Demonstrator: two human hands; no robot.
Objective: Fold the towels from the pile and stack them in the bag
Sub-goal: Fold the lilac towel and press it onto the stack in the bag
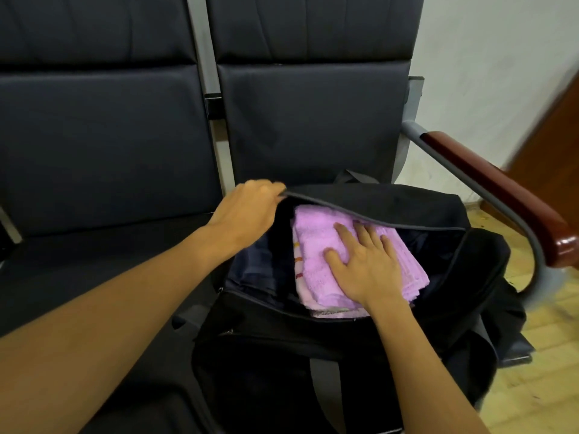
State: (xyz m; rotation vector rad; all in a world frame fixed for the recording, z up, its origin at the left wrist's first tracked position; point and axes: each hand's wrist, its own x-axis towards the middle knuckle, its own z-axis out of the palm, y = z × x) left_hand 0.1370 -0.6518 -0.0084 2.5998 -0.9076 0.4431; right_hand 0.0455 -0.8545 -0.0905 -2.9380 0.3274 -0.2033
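At the left of the frame I see a dark padded seat (103, 145), and my left arm crosses it from the lower left toward the centre. My left hand (247, 211) sits just above centre, its fingers curled round the far edge of the flap (376, 200), holding that flap lifted off the opening. Below and right of it, in the lower centre, the black bag (282, 355) rests on the second seat (313, 120), its mouth open toward me. Inside the bag, right of centre, lies a folded pink towel (316, 245) on top of more folded towels, whose striped edges show at its left side; the far end of the stack is tucked under the raised flap. My right hand (363, 261) lies flat on the towel, fingers straight and spread, pressing down and gripping nothing. A dark blue cloth (257, 261) lies in the bag just left of the stack. At the right of the frame a red-brown armrest (501, 195) curves down over the wooden floor (532, 386).
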